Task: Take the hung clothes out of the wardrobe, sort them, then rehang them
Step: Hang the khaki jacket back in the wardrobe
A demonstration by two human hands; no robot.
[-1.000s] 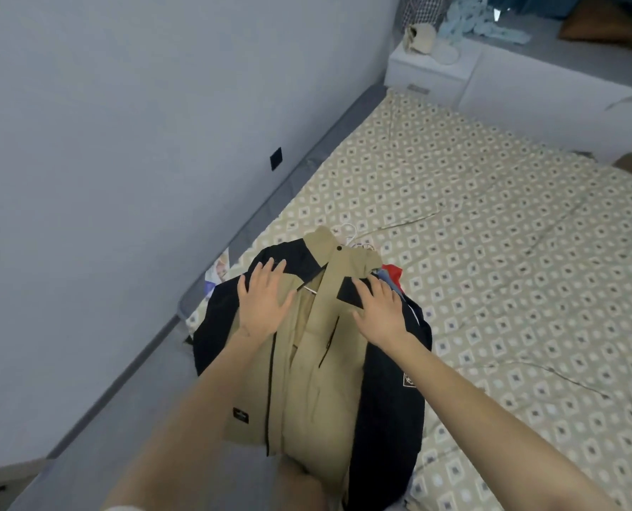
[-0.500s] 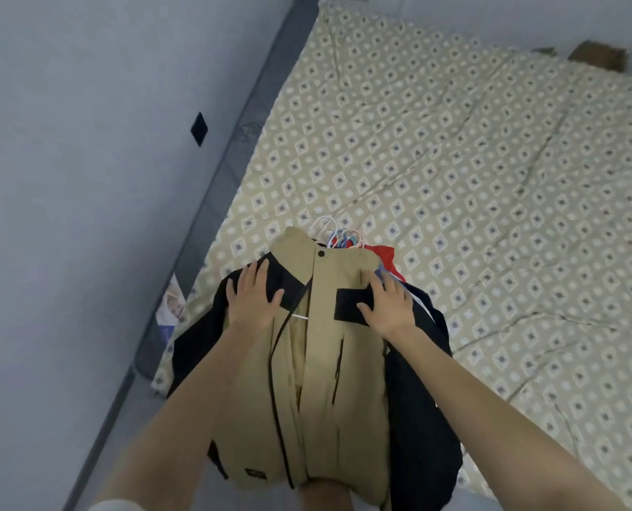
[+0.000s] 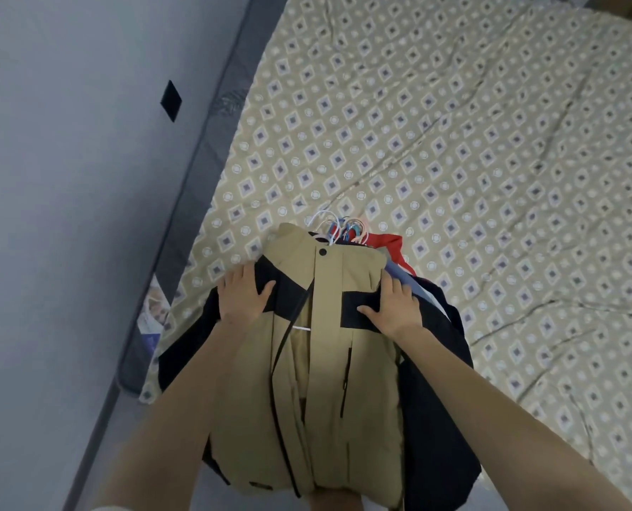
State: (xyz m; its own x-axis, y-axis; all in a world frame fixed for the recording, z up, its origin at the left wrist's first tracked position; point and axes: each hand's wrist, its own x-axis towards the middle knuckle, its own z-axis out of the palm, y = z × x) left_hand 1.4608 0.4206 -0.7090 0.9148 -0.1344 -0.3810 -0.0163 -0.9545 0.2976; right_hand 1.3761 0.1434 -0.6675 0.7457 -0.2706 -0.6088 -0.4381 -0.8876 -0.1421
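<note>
Beige bedspread (image 3: 491, 178): diamond-patterned and creased.
Grey wall (image 3: 67, 178): to the left of the bedspread.
Tan-and-black jacket (image 3: 329, 381): on top of a clothes pile (image 3: 436, 363) at the bedspread's near edge.
Left hand (image 3: 242, 296): flat on the jacket's left shoulder, fingers together, thumb apart.
Right hand (image 3: 397, 307): flat on the right shoulder, fingers together, thumb splayed.
Hangers (image 3: 338, 228): hooks bunched just past the collar.

One wide-angle view, worn on the head, looks steeply down and forward along the person's bare forearms. The left hand (image 3: 242, 296) and right hand (image 3: 395, 307) lie close below the lens, just under centre. The patterned bed (image 3: 454, 142) spreads from 12 to 4 o'clock, and the grey wall (image 3: 67, 178) runs from 7 to 11.
</note>
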